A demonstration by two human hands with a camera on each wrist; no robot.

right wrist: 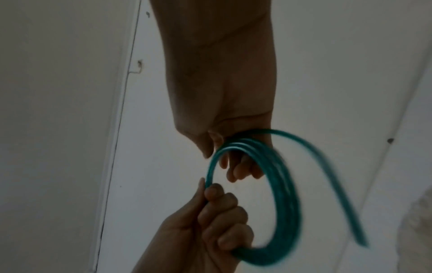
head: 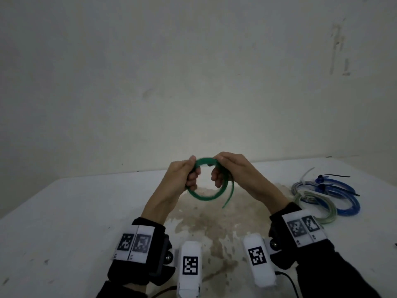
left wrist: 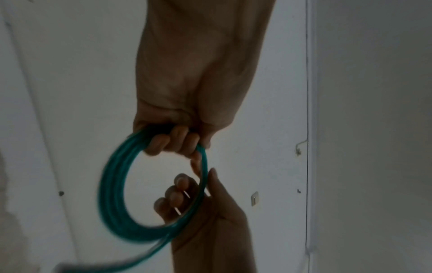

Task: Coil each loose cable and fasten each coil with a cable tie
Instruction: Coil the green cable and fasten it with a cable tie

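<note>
- The green plastic-sheathed cable (head: 204, 196), wound into a round coil of several turns, is held up in the air above the white table (head: 64, 211), between the two hands and in front of the person.
- The left hand (head: 184, 175) has its fingers curled round the bundled turns on the coil's left side; the left wrist view shows the fingertips (left wrist: 163, 142) wrapped over the strands.
- The right hand (head: 232, 168) grips the top right of the coil, fingers curled through the loop and thumb over the top.
- A short free tail of the cable (head: 228, 196) hangs down and toward the person from just below the right hand, outside the ring; its end looks blurred, so its exact lie is uncertain.
- The relation that matters: the tail lies on the right hand's side, so that hand is the nearer one to lay the last stretch into the ring while the left hand keeps the turns bunched.
- No tie is on this coil yet, as far as can be seen.
- Well to the right on the table lie a blue coiled cable (head: 348, 203) fastened with black cable ties (head: 335, 175), and a pale greenish coiled cable (head: 322, 211) overlapping it.
</note>
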